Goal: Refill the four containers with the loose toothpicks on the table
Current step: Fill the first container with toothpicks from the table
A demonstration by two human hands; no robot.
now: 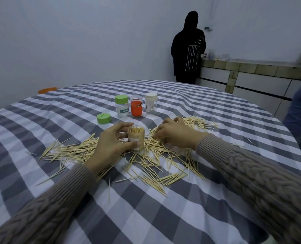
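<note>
Loose lid (103, 118): green, lying left of my jar.
Left hand (111, 143): I grip the open jar (136, 138), upright, packed with toothpicks.
Right hand (174, 133): my curled fingers rest on the loose toothpicks (151, 166); I cannot tell whether they pinch any.
Behind: three capped containers (136, 106) in a row.

Open jar (136, 138) upright amid loose toothpicks (151, 166); lid (103, 118) behind-left; three capped jars (136, 106) behind
</note>
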